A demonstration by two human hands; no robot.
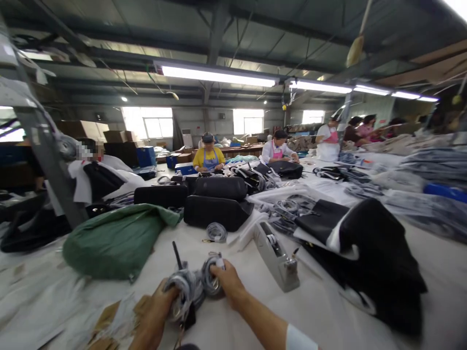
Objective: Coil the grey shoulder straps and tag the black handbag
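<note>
My left hand [161, 300] is closed round a bundle of coiled straps [184, 288] in clear, greyish wrapping, with a dark strip sticking up from it and a black piece hanging below. In my right hand [229, 281] is a smaller wrapped strap coil [210, 276], pinched between thumb and fingers right beside the bundle. Another wrapped coil [216, 232] with a gold-coloured clip lies on the white-covered table [233, 318] just beyond my hands. A grey tape dispenser [277, 257] stands to the right of my right hand.
A green cloth bag [116, 240] lies at the left, black bags [217, 211] ahead. Black bag pieces [375, 253] cover the right side near more wrapped straps [288, 209]. Brown paper scraps [105, 318] lie front left. A metal post [51, 146] rises at left. Several people work across the table.
</note>
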